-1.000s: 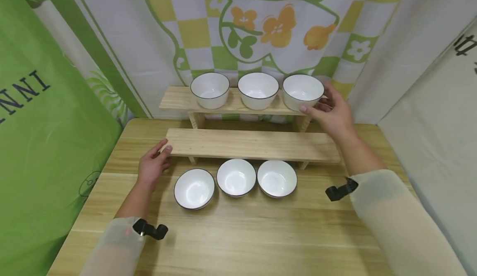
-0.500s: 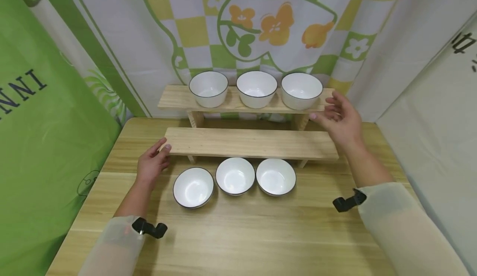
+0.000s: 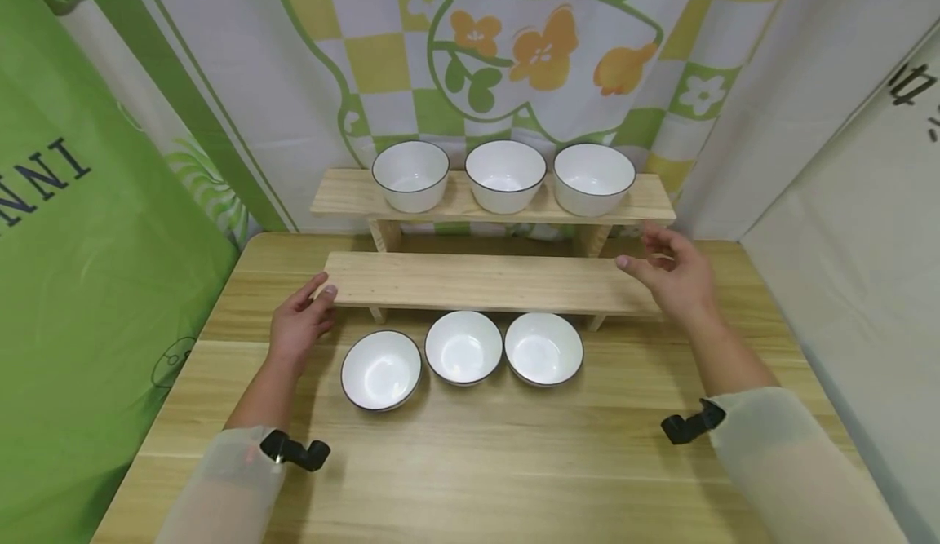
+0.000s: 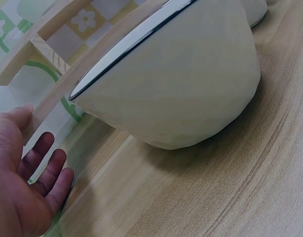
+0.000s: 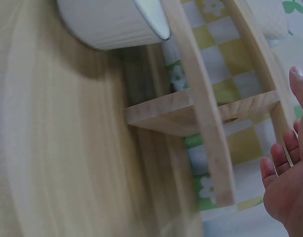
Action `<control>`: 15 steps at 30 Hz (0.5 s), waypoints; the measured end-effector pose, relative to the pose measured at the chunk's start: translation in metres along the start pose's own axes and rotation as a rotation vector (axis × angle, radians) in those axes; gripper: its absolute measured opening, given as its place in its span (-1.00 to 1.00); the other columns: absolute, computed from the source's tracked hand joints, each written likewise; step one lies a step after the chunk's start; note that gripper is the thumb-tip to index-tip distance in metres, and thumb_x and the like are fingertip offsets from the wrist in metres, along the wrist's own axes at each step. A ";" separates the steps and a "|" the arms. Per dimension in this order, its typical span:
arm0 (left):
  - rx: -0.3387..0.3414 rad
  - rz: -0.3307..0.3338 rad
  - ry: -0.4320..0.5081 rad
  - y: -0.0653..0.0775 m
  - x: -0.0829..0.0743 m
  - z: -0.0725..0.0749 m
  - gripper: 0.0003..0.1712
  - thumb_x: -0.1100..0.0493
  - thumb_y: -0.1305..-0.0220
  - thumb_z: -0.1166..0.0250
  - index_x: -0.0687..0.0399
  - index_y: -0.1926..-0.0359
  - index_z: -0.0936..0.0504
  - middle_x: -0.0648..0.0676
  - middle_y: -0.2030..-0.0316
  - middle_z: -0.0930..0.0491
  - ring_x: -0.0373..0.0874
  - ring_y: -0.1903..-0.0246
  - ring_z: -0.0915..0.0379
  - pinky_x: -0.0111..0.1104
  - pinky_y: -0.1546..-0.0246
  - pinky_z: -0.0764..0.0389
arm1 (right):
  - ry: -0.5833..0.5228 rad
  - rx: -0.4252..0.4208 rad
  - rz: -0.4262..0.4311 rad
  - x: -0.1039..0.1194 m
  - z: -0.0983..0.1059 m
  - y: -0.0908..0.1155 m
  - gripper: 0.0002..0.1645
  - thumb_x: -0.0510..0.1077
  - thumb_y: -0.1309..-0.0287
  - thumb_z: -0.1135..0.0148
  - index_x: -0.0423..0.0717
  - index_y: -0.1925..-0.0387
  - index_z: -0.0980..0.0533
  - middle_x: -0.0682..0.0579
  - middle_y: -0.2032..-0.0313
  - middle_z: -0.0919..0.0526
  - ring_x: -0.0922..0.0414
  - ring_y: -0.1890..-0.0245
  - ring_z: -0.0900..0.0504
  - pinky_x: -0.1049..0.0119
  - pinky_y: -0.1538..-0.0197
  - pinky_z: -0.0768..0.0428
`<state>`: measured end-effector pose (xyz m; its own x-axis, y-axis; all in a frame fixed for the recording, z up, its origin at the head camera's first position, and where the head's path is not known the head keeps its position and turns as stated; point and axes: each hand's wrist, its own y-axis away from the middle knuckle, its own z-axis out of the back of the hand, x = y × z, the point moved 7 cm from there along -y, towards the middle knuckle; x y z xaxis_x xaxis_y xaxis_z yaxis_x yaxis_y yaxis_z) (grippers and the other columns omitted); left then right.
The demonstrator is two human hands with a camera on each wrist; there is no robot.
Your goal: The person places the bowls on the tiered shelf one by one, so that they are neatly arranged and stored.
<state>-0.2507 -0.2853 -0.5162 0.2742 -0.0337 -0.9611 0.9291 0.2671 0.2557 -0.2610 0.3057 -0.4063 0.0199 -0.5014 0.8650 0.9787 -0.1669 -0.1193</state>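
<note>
A two-tier wooden shelf [image 3: 492, 281] stands on the table. My left hand [image 3: 299, 324] holds the left end of its lower board between thumb and index finger, with the other fingers loosely bent in the left wrist view. My right hand [image 3: 679, 276] hovers by the right end of the lower board, fingers relaxed and nothing in them. Three white dark-rimmed bowls line the upper board: a left bowl [image 3: 411, 177], a middle bowl [image 3: 505, 177] and a right bowl [image 3: 595, 181]. In front of the shelf sit three more: a left bowl [image 3: 382, 371], a middle bowl [image 3: 464, 348] and a right bowl [image 3: 544, 350].
The wooden table [image 3: 470, 462] runs toward me below the front bowls. A patterned curtain [image 3: 543, 46] hangs right behind the shelf. Green cloth [image 3: 88, 283] borders the left side, and a pale sheet [image 3: 866, 201] borders the right.
My right hand has let go of the right bowl on the upper board and drawn back, down toward the lower board. The left hand stays at the board's left end.
</note>
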 end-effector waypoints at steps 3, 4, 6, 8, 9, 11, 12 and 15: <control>-0.007 -0.001 -0.001 0.001 -0.001 0.000 -0.26 -0.16 -0.35 -0.42 -0.20 -0.48 -0.47 -0.07 0.07 -0.58 -0.11 0.02 -0.63 -0.27 -0.05 -0.69 | 0.021 0.022 0.000 -0.009 -0.002 0.003 -0.14 0.16 -0.19 -0.53 -0.19 -0.36 -0.46 -0.17 -0.29 -0.50 -0.08 -0.28 -0.42 0.05 -0.35 -0.44; -0.008 -0.002 -0.002 0.002 -0.001 0.000 -0.26 -0.17 -0.34 -0.43 -0.20 -0.48 -0.47 -0.06 0.06 -0.58 -0.11 0.02 -0.64 -0.27 -0.05 -0.69 | 0.032 0.029 0.008 -0.012 -0.003 0.004 -0.15 0.16 -0.19 -0.53 -0.20 -0.36 -0.47 -0.19 -0.31 -0.49 -0.12 -0.30 -0.40 -0.02 -0.37 -0.41; -0.007 -0.006 0.001 0.003 -0.002 -0.001 -0.26 -0.18 -0.34 -0.43 -0.19 -0.48 -0.48 -0.03 0.01 -0.56 -0.09 0.02 -0.64 -0.26 -0.06 -0.69 | 0.055 0.042 0.012 -0.018 -0.003 0.006 -0.16 0.19 -0.19 -0.52 -0.18 -0.33 -0.49 -0.18 -0.34 -0.47 -0.14 -0.35 -0.37 -0.11 -0.39 -0.35; -0.002 -0.011 0.004 0.005 -0.004 -0.002 -0.25 -0.18 -0.34 -0.42 -0.18 -0.48 -0.47 0.01 -0.03 -0.54 -0.06 0.00 -0.64 -0.24 -0.09 -0.68 | 0.083 0.049 0.023 -0.024 -0.002 0.007 -0.16 0.21 -0.19 -0.51 -0.18 -0.33 -0.50 -0.19 -0.38 -0.43 -0.18 -0.39 -0.32 -0.19 -0.40 -0.31; -0.001 -0.013 0.006 0.005 -0.004 -0.002 -0.25 -0.19 -0.33 -0.42 -0.18 -0.48 -0.48 0.03 -0.05 -0.53 -0.04 0.00 -0.64 -0.23 -0.10 -0.67 | 0.101 0.053 0.028 -0.027 -0.002 0.008 -0.15 0.22 -0.20 -0.51 -0.18 -0.34 -0.50 -0.20 -0.41 -0.40 -0.19 -0.41 -0.30 -0.22 -0.40 -0.30; 0.004 -0.015 0.005 0.005 -0.004 -0.003 -0.25 -0.19 -0.34 -0.42 -0.18 -0.48 -0.47 0.04 -0.06 -0.53 -0.03 -0.01 -0.64 -0.22 -0.11 -0.67 | 0.137 0.060 0.035 -0.034 -0.002 0.009 -0.13 0.23 -0.20 -0.50 -0.17 -0.37 -0.48 -0.22 -0.47 -0.31 -0.23 -0.45 -0.24 -0.29 -0.39 -0.29; 0.005 -0.015 0.003 0.005 -0.004 -0.003 -0.25 -0.19 -0.34 -0.42 -0.18 -0.49 -0.47 0.03 -0.06 -0.53 -0.03 -0.01 -0.64 -0.22 -0.11 -0.67 | 0.152 0.064 0.035 -0.038 -0.003 0.009 -0.11 0.24 -0.21 -0.49 -0.16 -0.40 -0.46 -0.22 -0.50 -0.26 -0.26 -0.47 -0.20 -0.31 -0.39 -0.29; 0.006 -0.009 0.009 0.004 -0.003 -0.003 -0.26 -0.16 -0.35 -0.42 -0.19 -0.49 -0.46 0.00 -0.03 -0.55 -0.04 0.01 -0.65 -0.21 -0.12 -0.67 | 0.175 0.084 0.025 -0.050 -0.005 0.010 -0.02 0.23 -0.24 -0.47 -0.11 -0.51 -0.34 -0.25 -0.57 -0.09 -0.37 -0.50 -0.12 -0.39 -0.40 -0.24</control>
<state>-0.2483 -0.2816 -0.5124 0.2635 -0.0270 -0.9643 0.9331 0.2607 0.2477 -0.2529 0.3249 -0.4527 0.0162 -0.6454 0.7637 0.9921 -0.0845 -0.0925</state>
